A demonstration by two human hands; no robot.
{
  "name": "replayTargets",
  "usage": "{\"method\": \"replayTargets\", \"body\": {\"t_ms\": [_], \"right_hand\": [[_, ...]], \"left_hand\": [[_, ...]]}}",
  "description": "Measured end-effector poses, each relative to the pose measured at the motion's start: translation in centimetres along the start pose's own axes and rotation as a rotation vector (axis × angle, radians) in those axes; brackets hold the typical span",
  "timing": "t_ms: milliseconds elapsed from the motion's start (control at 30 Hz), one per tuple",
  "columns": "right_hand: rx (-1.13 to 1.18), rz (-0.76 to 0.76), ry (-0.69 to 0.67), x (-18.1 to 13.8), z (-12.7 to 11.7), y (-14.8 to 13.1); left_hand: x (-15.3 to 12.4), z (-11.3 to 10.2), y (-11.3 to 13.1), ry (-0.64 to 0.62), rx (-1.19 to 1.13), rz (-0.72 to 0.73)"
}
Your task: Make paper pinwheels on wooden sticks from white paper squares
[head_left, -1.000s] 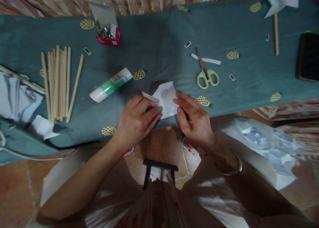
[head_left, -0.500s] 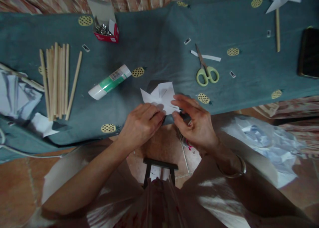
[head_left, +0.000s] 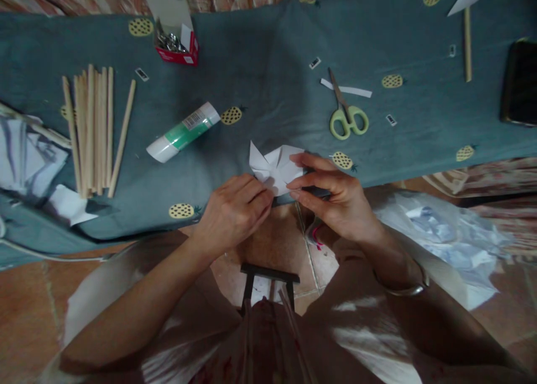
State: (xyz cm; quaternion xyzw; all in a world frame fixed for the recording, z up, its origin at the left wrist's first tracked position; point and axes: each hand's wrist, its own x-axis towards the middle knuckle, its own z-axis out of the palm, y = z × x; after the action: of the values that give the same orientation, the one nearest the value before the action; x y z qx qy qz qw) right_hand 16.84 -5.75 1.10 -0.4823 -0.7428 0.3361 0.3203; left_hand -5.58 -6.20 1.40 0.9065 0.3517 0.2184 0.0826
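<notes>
A white paper pinwheel [head_left: 274, 169] with folded, pointed blades is held at the front edge of the table, between both hands. My left hand [head_left: 237, 205] has its fingers closed on the lower left of the paper; the fingertips are partly hidden. On the right side, my right hand [head_left: 331, 191] pinches the paper between thumb and fingers. Beyond the right hand lie green-handled scissors [head_left: 346, 113] across a thin white paper strip [head_left: 356, 91]. A green and white glue stick [head_left: 184, 132] lies to the left of the pinwheel.
Several wooden sticks [head_left: 94, 132] lie at the left beside folded white papers [head_left: 29, 155]. An open red box [head_left: 178, 51] of metal pieces stands at the back. A pinwheel on a stick [head_left: 467, 43] and a dark phone [head_left: 520, 85] are at right. A plastic bag [head_left: 444, 233] hangs below.
The pinwheel has turned clockwise in my hands and moved slightly right. My right hand has shifted a little right, its fingers regripping the paper. My left hand stays on it.
</notes>
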Motion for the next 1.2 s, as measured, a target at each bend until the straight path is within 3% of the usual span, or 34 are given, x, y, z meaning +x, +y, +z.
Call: {"method": "replayTargets", "body": {"t_ms": [400,1200], "right_hand": [[-0.148,-0.036,0.039,0.7,1.4,-0.3],[-0.183,0.051,0.108,1.3,2.6,-0.6]], "left_hand": [[-0.1,1.0,0.7,0.097,-0.063,-0.004],[-0.2,1.2,0.5,0.064,-0.093,-0.025]]}}
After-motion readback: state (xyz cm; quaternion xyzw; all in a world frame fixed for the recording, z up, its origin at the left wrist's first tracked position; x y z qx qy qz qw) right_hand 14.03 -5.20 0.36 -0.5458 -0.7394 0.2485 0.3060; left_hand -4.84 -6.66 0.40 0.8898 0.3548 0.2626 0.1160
